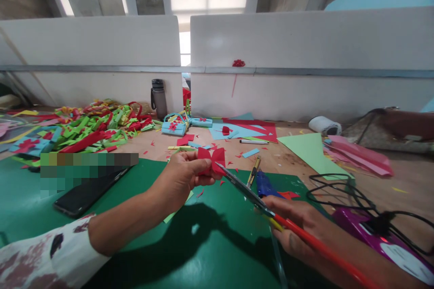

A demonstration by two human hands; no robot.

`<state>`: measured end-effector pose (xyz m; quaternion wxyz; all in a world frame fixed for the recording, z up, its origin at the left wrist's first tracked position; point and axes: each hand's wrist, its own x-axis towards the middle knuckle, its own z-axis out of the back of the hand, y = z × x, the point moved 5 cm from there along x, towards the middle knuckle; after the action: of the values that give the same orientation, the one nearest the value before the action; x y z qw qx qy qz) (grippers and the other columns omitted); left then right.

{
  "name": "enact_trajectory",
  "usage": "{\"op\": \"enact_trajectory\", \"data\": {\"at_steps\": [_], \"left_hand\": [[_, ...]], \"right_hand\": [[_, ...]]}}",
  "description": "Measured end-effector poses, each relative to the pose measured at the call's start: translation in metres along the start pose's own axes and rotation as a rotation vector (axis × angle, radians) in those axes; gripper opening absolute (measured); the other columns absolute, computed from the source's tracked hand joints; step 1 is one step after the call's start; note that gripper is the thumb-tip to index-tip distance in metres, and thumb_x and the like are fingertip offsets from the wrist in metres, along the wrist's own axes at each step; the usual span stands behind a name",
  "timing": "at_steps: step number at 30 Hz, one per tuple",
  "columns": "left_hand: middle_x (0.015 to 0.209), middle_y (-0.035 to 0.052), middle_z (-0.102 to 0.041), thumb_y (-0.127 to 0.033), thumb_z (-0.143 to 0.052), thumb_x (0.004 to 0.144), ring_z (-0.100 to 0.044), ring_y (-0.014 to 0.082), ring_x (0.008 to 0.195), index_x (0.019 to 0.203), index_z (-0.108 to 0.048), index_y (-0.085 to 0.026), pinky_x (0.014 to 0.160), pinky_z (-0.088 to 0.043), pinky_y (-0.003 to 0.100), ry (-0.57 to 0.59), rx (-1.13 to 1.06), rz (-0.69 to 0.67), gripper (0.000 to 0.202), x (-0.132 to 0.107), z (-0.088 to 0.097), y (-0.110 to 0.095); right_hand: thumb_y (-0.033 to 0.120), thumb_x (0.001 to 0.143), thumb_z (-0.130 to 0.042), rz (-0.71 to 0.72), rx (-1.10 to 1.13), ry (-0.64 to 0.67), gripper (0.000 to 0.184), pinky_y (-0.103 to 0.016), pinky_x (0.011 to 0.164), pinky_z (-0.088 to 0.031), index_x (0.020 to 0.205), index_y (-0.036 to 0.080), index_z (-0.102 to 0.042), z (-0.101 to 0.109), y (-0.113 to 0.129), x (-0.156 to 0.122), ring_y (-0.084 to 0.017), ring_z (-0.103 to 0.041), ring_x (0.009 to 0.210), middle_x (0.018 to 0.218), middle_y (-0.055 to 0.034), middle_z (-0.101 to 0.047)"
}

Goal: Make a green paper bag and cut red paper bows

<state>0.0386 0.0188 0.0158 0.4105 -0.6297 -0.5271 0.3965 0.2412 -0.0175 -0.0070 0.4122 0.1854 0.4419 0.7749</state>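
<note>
My left hand (pixel 190 169) pinches a small piece of red paper (pixel 219 156) cut into petal shapes, above the green mat. My right hand (pixel 298 226) is closed around scissors (pixel 246 189) with red and yellow on the handle. Their blades reach up to the left, and the tips meet the lower edge of the red paper. Just behind the scissors lie a box cutter (pixel 253 171) and a blue glue gun (pixel 266 185), partly covered by my right hand. Small red scraps are scattered around the paper.
Heaped paper strips (pixel 111 124) lie at the left, a black phone (pixel 90 192) nearer. Light blue paper bags (pixel 174 127) with red flowers stand beside a grey bottle (pixel 158 99). Black cables (pixel 342 194) and a purple power strip (pixel 359 226) occupy the right. A white partition (pixel 288 45) rises behind.
</note>
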Motion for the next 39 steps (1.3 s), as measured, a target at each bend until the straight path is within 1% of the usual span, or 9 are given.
{"op": "enact_trajectory", "data": {"at_steps": [4, 9, 12, 16, 20, 23, 28, 32, 39], "left_hand": [[0.065, 0.0080, -0.067, -0.014, -0.068, 0.067, -0.062, 0.0133, 0.059, 0.070, -0.063, -0.007, 0.057, -0.050, 0.024, -0.011, 0.008, -0.013, 0.009, -0.001, 0.000, 0.000], [0.064, 0.0074, -0.066, -0.015, -0.068, 0.067, -0.062, 0.0130, 0.057, 0.067, -0.062, -0.007, 0.056, -0.050, 0.023, 0.012, 0.008, -0.026, 0.009, -0.001, -0.002, -0.002], [0.063, 0.0068, -0.066, -0.015, -0.068, 0.066, -0.062, 0.0129, 0.057, 0.066, -0.062, -0.008, 0.055, -0.050, 0.023, 0.015, 0.004, -0.027, 0.009, -0.001, -0.002, -0.003], [0.064, 0.0078, -0.067, -0.015, -0.067, 0.067, -0.061, 0.0127, 0.057, 0.067, -0.063, -0.007, 0.056, -0.049, 0.023, 0.027, 0.020, -0.038, 0.009, -0.001, -0.003, -0.003], [0.065, 0.0086, -0.067, -0.016, -0.067, 0.067, -0.061, 0.0132, 0.058, 0.067, -0.064, -0.007, 0.057, -0.050, 0.024, 0.019, 0.030, -0.030, 0.010, 0.000, -0.002, -0.001], [0.066, 0.0087, -0.067, -0.016, -0.067, 0.067, -0.061, 0.0136, 0.058, 0.067, -0.064, -0.007, 0.058, -0.049, 0.025, 0.014, 0.033, -0.025, 0.010, 0.000, -0.002, -0.001], [0.065, 0.0089, -0.067, -0.016, -0.068, 0.067, -0.061, 0.0135, 0.058, 0.067, -0.064, -0.007, 0.056, -0.049, 0.024, 0.021, 0.031, -0.022, 0.010, 0.000, -0.002, -0.001], [0.065, 0.0082, -0.066, -0.015, -0.067, 0.068, -0.061, 0.0132, 0.058, 0.068, -0.064, -0.007, 0.056, -0.049, 0.023, 0.025, 0.032, -0.017, 0.008, -0.001, -0.003, -0.001], [0.063, 0.0073, -0.065, -0.016, -0.069, 0.066, -0.061, 0.0133, 0.057, 0.066, -0.063, -0.008, 0.056, -0.049, 0.024, 0.017, 0.033, -0.017, 0.010, -0.001, -0.004, -0.002]], "right_hand": [[0.055, 0.079, -0.052, -0.007, -0.002, -0.024, 0.036, -0.021, 0.055, -0.043, 0.087, 0.021, -0.061, 0.000, 0.000, 0.001, -0.013, -0.050, 0.058, 0.057, 0.0022, -0.048], [0.056, 0.076, -0.055, 0.015, -0.017, 0.014, 0.038, -0.022, 0.055, -0.044, 0.089, 0.021, -0.062, 0.002, 0.009, -0.001, -0.016, -0.052, 0.061, 0.060, -0.0001, -0.053], [0.055, 0.077, -0.055, 0.001, -0.033, -0.002, 0.037, -0.023, 0.055, -0.044, 0.088, 0.021, -0.063, 0.005, 0.011, -0.002, -0.016, -0.053, 0.063, 0.063, -0.0014, -0.054], [0.056, 0.076, -0.054, 0.017, -0.056, 0.003, 0.038, -0.024, 0.057, -0.045, 0.088, 0.020, -0.063, 0.005, 0.010, -0.002, -0.017, -0.052, 0.064, 0.063, -0.0016, -0.054], [0.056, 0.077, -0.053, 0.019, -0.051, -0.010, 0.040, -0.023, 0.055, -0.044, 0.088, 0.020, -0.064, 0.006, 0.008, -0.002, -0.016, -0.051, 0.062, 0.064, -0.0015, -0.054], [0.057, 0.077, -0.052, 0.015, -0.036, -0.001, 0.041, -0.022, 0.051, -0.041, 0.089, 0.019, -0.063, 0.005, 0.006, -0.002, -0.014, -0.049, 0.059, 0.064, -0.0011, -0.053], [0.059, 0.077, -0.051, -0.032, -0.027, 0.028, 0.045, -0.019, 0.046, -0.035, 0.093, 0.018, -0.061, 0.002, 0.000, -0.002, -0.010, -0.041, 0.053, 0.064, 0.0009, -0.051], [0.057, 0.078, -0.053, -0.038, -0.055, 0.011, 0.042, -0.018, 0.044, -0.032, 0.090, 0.018, -0.061, 0.002, -0.002, -0.003, -0.009, -0.036, 0.051, 0.062, 0.0021, -0.048], [0.054, 0.079, -0.052, -0.034, -0.084, -0.016, 0.037, -0.019, 0.044, -0.032, 0.091, 0.020, -0.062, 0.002, -0.005, -0.003, -0.010, -0.038, 0.051, 0.063, 0.0016, -0.049]]}}
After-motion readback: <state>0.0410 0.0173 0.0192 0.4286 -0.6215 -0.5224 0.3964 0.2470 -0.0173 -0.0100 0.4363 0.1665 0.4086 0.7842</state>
